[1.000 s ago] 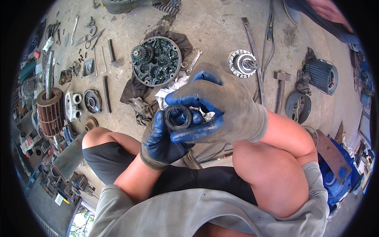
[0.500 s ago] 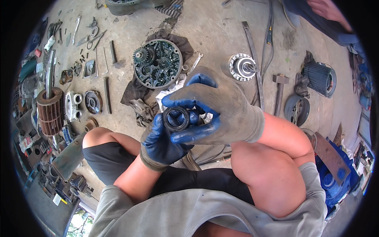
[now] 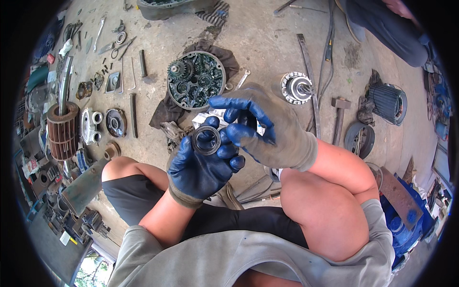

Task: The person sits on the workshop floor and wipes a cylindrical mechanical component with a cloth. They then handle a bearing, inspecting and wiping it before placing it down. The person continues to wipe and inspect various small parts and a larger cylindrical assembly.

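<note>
A black rubber ring that looks like an oil seal rests against the upturned fingers of my left hand, its opening facing up and blue glove showing through it. Thumb and fingers hold it at the rim. Just to the right, my right hand is curled, palm toward the left one. Between its thumb and fingers sits a small dark piece, mostly hidden, whose kind I cannot make out. Both gloves are grey with blue coated palms. Beyond them lies an open round gear housing with oily gears inside.
A slotted rotor-like part with a shaft stands at left, near a white metal housing. To the right are a toothed round part, a long flat bar, a hammer and a ribbed motor casing. Another person's leg shows at upper right.
My right hand has drawn away from the ring and moved slightly up and right. My left hand has opened out somewhat beneath the ring, which shifted a little left.
</note>
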